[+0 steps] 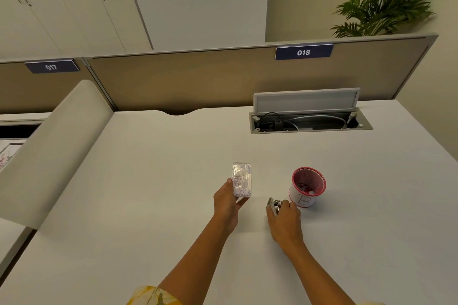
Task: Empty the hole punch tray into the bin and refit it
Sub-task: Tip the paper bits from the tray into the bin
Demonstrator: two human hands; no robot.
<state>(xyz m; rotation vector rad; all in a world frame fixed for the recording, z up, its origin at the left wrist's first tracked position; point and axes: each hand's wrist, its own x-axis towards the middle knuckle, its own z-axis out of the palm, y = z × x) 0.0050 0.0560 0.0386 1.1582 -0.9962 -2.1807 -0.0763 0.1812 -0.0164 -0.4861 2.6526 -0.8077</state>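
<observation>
Clear plastic tray: your left hand pinches its near end; long axis points away from you.
Right hand: closed around the metal punch, beside the bin.

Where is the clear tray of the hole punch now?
The clear tray is in the left hand, above the desk, left of the small red-rimmed bin.

Lighting is even, soft and warm-toned, apparently from overhead; no hard glare noted. Shadows are faint: a pale one lies on the desk under the left hand. Wide-angle distortion bends the partition and cabinets toward the edges. The plant is motion-smeared; overall detail is slightly soft.
</observation>
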